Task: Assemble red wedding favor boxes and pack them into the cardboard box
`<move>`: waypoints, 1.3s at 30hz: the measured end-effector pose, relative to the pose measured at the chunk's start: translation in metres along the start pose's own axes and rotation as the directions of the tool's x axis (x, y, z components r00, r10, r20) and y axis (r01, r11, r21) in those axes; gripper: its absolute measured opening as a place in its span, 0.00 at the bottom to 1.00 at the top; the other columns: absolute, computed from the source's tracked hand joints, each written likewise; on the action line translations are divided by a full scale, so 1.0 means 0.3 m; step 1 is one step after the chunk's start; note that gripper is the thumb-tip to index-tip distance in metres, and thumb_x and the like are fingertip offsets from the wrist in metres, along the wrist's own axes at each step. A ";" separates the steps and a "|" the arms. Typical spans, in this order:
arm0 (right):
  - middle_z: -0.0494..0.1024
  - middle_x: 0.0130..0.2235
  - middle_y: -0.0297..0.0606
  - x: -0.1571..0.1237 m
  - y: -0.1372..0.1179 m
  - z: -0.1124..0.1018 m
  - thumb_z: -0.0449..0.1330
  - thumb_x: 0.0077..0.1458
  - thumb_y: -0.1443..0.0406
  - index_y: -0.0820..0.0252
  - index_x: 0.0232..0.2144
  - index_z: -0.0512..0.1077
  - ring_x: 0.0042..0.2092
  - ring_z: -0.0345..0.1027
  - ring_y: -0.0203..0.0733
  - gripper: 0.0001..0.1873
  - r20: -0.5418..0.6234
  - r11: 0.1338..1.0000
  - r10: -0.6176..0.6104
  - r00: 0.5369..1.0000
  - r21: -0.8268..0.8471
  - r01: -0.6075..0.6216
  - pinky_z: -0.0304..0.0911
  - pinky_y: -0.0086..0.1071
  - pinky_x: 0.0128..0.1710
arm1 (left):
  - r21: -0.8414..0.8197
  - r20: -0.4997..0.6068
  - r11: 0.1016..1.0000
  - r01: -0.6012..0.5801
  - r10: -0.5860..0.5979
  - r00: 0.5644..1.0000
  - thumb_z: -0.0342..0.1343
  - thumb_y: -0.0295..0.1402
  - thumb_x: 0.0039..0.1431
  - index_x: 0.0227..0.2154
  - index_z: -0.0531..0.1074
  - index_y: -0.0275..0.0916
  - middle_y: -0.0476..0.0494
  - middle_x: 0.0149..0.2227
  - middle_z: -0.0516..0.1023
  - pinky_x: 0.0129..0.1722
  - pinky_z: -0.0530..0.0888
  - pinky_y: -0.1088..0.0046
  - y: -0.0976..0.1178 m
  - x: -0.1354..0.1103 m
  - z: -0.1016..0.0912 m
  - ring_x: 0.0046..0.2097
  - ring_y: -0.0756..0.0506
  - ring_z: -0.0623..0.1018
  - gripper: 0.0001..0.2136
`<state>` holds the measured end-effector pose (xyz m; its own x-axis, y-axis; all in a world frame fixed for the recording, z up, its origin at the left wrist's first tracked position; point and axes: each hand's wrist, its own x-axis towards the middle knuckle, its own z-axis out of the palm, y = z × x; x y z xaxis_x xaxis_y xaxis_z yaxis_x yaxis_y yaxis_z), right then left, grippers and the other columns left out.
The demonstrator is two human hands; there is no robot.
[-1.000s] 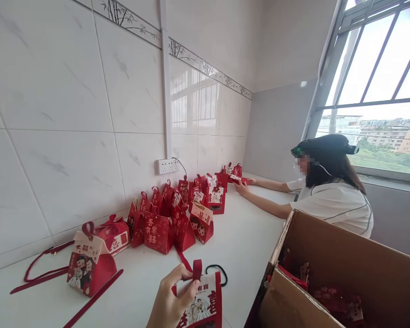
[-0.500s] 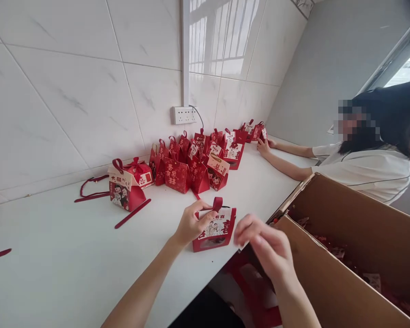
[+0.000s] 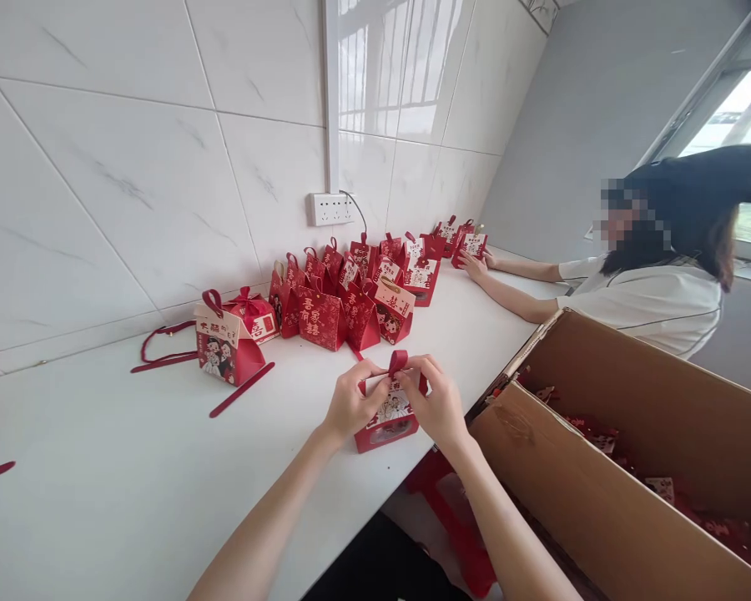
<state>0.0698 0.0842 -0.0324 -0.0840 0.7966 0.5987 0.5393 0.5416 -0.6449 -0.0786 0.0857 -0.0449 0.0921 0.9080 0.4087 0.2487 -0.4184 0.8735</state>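
A red and white gift box [image 3: 388,430] with a printed couple and a clear window stands upright near the table's front edge. A red ribbon loop [image 3: 398,361] rises from its top. My left hand [image 3: 358,403] pinches the upper left of the box, thumb on the front face. At the upper right, my right hand [image 3: 436,402] grips the same top edge, its thumb close to the ribbon. The back of the box is hidden from me. Behind it stand several red gift boxes [image 3: 323,320], and a cream-topped box [image 3: 229,342] is to the left.
Loose red ribbons [image 3: 243,390] lie on the white table [image 3: 131,484]. At the right, an open cardboard carton [image 3: 556,467] holds red packages. Beyond it a co-worker [image 3: 651,292] touches a box at the table's far end. A red stool [image 3: 456,526] stands below.
My right hand has moved left from beside the gift box onto its top edge. My left hand stays on the box. The co-worker's box has turned its printed front toward me.
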 end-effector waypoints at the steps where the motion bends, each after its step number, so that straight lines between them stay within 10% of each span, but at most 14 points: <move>1: 0.74 0.39 0.42 -0.014 -0.005 0.001 0.53 0.58 0.64 0.57 0.36 0.70 0.42 0.69 0.44 0.07 -0.091 0.997 -0.032 0.995 -0.077 0.025 0.65 0.40 0.42 | 0.014 -0.036 1.000 0.007 -0.007 0.999 0.50 0.36 0.58 0.29 0.70 0.38 0.49 0.29 0.73 0.34 0.70 0.74 0.003 -0.006 0.013 0.33 0.49 0.72 0.08; 5: 0.71 0.45 0.47 -0.067 -0.035 -0.012 0.53 0.58 0.58 0.59 0.44 0.66 0.47 0.68 0.48 0.14 -0.127 0.990 0.053 0.990 -0.121 -0.069 0.67 0.47 0.46 | 0.061 -0.174 0.998 0.003 0.007 0.985 0.47 0.36 0.60 0.37 0.69 0.37 0.45 0.35 0.72 0.37 0.71 0.71 0.025 -0.050 0.086 0.36 0.48 0.72 0.09; 10: 0.70 0.50 0.46 -0.073 -0.049 -0.085 0.55 0.55 0.53 0.58 0.48 0.63 0.54 0.66 0.49 0.22 0.132 0.941 0.308 0.942 0.104 -0.322 0.71 0.41 0.45 | 0.047 0.022 0.945 -0.325 0.324 0.946 0.45 0.29 0.56 0.57 0.59 0.38 0.36 0.49 0.67 0.47 0.72 0.61 0.040 -0.090 0.131 0.50 0.42 0.70 0.23; 15: 0.76 0.46 0.39 -0.067 -0.036 -0.176 0.53 0.57 0.59 0.55 0.47 0.67 0.49 0.71 0.47 0.16 0.358 0.945 0.245 0.901 0.120 -0.304 0.69 0.37 0.46 | 0.130 0.132 0.880 -0.457 0.441 0.887 0.45 0.26 0.57 0.45 0.71 0.39 0.41 0.40 0.73 0.45 0.72 0.63 0.036 -0.057 0.079 0.43 0.44 0.71 0.16; 20: 0.79 0.36 0.38 -0.068 -0.031 -0.203 0.54 0.55 0.59 0.58 0.39 0.70 0.33 0.73 0.42 0.12 0.274 0.909 0.343 0.899 0.147 -0.391 0.69 0.31 0.32 | 0.121 -0.082 0.987 -0.109 0.119 0.989 0.55 0.35 0.55 0.44 0.68 0.39 0.41 0.45 0.72 0.48 0.70 0.65 0.085 -0.017 0.020 0.48 0.44 0.71 0.14; 25: 0.78 0.35 0.35 -0.054 -0.063 -0.213 0.60 0.50 0.59 0.59 0.35 0.71 0.35 0.73 0.40 0.11 0.260 0.868 0.360 0.896 0.259 -0.423 0.68 0.28 0.33 | -0.126 0.335 0.923 0.364 -0.306 0.891 0.58 0.40 0.51 0.40 0.70 0.38 0.45 0.36 0.76 0.38 0.72 0.71 0.158 -0.005 -0.013 0.38 0.46 0.76 0.15; 33: 0.75 0.25 0.30 -0.052 -0.093 -0.214 0.63 0.47 0.54 0.57 0.35 0.67 0.23 0.67 0.34 0.16 0.349 0.663 0.468 0.812 0.468 -0.584 0.65 0.25 0.22 | -0.265 0.321 0.868 0.420 -0.332 0.887 0.60 0.36 0.49 0.33 0.71 0.38 0.51 0.27 0.74 0.30 0.71 0.77 0.195 -0.015 -0.005 0.29 0.50 0.73 0.10; 39: 0.73 0.23 0.30 -0.053 -0.099 -0.215 0.62 0.50 0.54 0.57 0.33 0.67 0.23 0.65 0.33 0.15 0.373 0.674 0.433 0.821 0.470 -0.570 0.63 0.24 0.22 | -0.277 0.280 0.875 0.398 -0.323 0.904 0.60 0.36 0.49 0.25 0.68 0.37 0.53 0.23 0.69 0.27 0.68 0.78 0.211 -0.027 -0.003 0.26 0.52 0.70 0.09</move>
<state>0.1092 0.0382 0.0080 -0.1474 0.9885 0.0347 0.0176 0.0377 -0.9991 -0.0646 0.0518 0.0073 0.2725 0.9620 0.0138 -0.0126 -0.0107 0.9999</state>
